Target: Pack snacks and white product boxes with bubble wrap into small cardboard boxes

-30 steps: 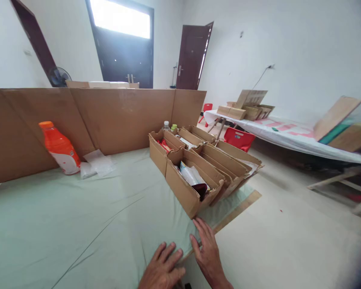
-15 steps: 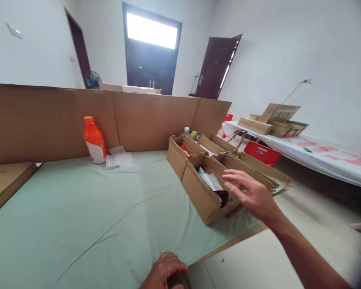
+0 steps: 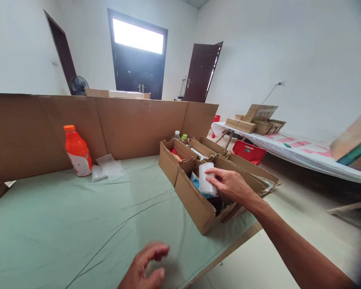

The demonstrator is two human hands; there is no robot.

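Note:
My right hand (image 3: 230, 185) reaches into the nearest open cardboard box (image 3: 195, 202) and grips a white bubble-wrap packet (image 3: 205, 181) that stands out of it. The box also holds a blue-printed packet and something dark red. My left hand (image 3: 144, 267) hovers low over the green table cloth (image 3: 63, 224) near the front edge, fingers loosely curled and apart, holding nothing.
More open cardboard boxes (image 3: 216, 154) sit behind the near one, with two small bottles (image 3: 179, 136). An orange bottle (image 3: 77, 151) and clear plastic bags (image 3: 108, 168) lie by the cardboard wall (image 3: 108, 124). A second table (image 3: 303, 152) with boxes and a red chair (image 3: 248, 151) stand at the right.
My right hand has dropped into the near box and closed on the white packet. My left hand has lifted off the table edge and opened its fingers. The view has shifted slightly.

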